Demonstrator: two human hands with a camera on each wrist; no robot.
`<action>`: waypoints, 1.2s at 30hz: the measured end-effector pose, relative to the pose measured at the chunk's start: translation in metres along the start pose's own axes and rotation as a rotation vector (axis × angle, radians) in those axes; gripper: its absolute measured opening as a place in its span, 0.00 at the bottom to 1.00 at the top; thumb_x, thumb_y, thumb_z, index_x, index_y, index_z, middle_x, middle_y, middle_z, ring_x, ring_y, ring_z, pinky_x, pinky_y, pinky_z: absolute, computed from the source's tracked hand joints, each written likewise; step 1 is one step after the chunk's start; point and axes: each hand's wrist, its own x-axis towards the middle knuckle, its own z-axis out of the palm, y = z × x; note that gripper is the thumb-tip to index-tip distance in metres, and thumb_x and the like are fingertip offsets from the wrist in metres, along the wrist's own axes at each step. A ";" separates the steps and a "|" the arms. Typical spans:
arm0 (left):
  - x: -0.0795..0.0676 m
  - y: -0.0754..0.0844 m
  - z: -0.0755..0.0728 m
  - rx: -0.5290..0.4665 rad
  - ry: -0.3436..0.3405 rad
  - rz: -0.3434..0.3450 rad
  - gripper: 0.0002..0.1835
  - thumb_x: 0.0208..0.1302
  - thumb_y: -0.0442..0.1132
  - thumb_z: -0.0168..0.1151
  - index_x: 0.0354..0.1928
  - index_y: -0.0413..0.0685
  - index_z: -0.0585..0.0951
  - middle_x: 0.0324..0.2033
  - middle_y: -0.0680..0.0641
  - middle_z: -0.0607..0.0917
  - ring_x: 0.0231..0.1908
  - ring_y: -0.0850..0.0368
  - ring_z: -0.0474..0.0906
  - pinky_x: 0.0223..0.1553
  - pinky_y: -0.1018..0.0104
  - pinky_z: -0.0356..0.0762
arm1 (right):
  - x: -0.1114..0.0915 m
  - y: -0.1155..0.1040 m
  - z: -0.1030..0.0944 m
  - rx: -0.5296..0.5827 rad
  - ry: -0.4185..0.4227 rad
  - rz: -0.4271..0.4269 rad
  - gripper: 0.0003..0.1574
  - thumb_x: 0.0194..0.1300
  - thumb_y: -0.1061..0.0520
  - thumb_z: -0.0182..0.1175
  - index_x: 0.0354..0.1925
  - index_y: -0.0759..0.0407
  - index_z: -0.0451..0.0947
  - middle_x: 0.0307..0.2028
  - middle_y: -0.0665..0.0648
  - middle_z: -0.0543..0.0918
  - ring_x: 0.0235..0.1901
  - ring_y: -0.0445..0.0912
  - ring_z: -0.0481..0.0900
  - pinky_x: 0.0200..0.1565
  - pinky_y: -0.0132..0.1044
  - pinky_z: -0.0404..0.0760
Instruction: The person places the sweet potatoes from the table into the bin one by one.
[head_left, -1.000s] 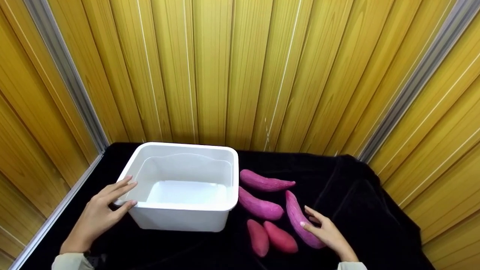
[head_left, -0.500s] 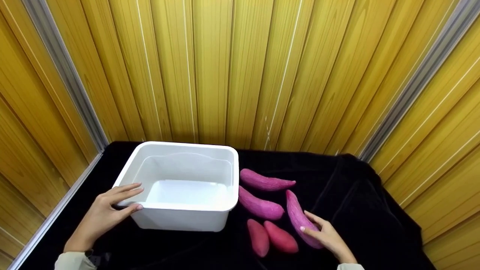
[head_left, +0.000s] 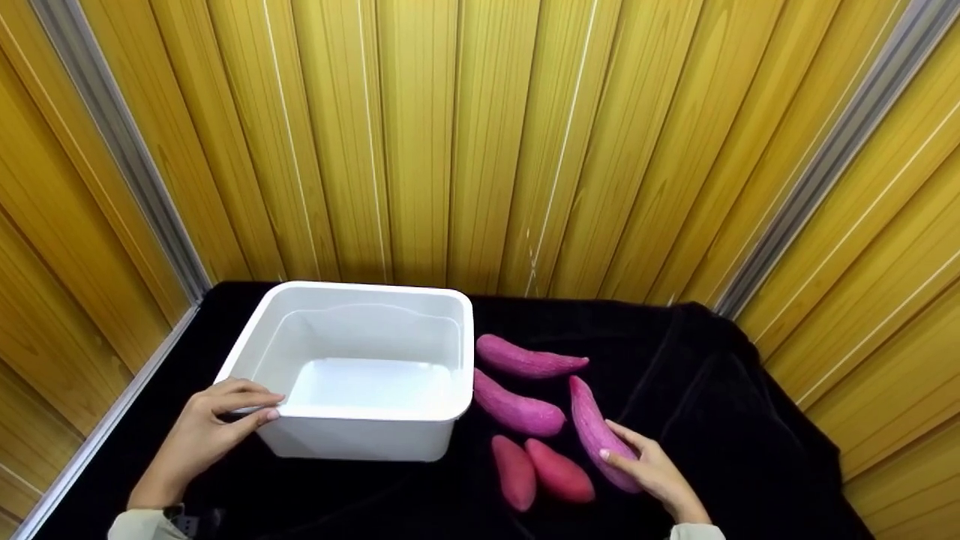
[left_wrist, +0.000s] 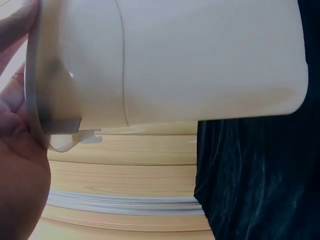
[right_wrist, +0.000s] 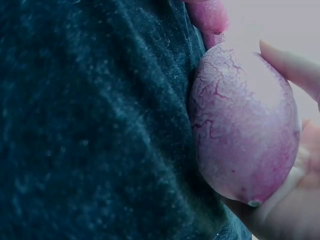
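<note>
A white plastic tub [head_left: 367,439] stands on the left with a bare bottom. My left hand [head_left: 202,431] pinches its front left corner, thumb outside and fingers over the rim; in the left wrist view the tub's wall [left_wrist: 210,60] fills the upper part. My right hand [head_left: 656,472] grips the near end of a long purple sweet potato [head_left: 591,424], thumb on one side and fingers on the other. From the right wrist, the sweet potato's blunt end [right_wrist: 245,130] shows between thumb and fingers, against the dark cloth.
Two more long purple sweet potatoes, an upper one [head_left: 531,360] and a lower one [head_left: 521,409], lie right beside the tub. Nearer are two shorter red ones, left [head_left: 514,474] and right [head_left: 561,472]. Black cloth [head_left: 727,435] covers the table; yellow wood-look panels [head_left: 487,150] rise behind.
My left hand has come down onto the tub's corner, its fingers closing on the rim. My right fingers have settled round the sweet potato, which stays nearly in place.
</note>
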 end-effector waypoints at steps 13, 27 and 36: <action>-0.003 -0.006 0.001 -0.013 0.021 -0.039 0.19 0.34 0.14 0.71 0.28 0.42 0.88 0.26 0.50 0.85 0.32 0.68 0.78 0.40 0.86 0.71 | -0.002 0.002 0.002 -0.036 0.027 -0.005 0.37 0.61 0.54 0.66 0.66 0.62 0.68 0.63 0.66 0.73 0.56 0.44 0.74 0.51 0.24 0.72; -0.003 -0.009 -0.003 -0.018 0.004 -0.069 0.17 0.38 0.17 0.71 0.29 0.44 0.89 0.28 0.51 0.87 0.34 0.70 0.80 0.42 0.86 0.72 | -0.001 -0.001 0.004 -0.029 0.056 0.013 0.37 0.61 0.54 0.66 0.66 0.60 0.68 0.63 0.65 0.73 0.57 0.47 0.74 0.52 0.24 0.72; -0.003 -0.007 -0.002 -0.024 0.002 -0.107 0.16 0.40 0.18 0.71 0.29 0.45 0.89 0.28 0.53 0.86 0.34 0.70 0.79 0.41 0.86 0.71 | 0.000 0.000 0.005 -0.025 0.060 0.023 0.37 0.62 0.56 0.65 0.66 0.62 0.67 0.64 0.67 0.71 0.58 0.49 0.73 0.51 0.25 0.73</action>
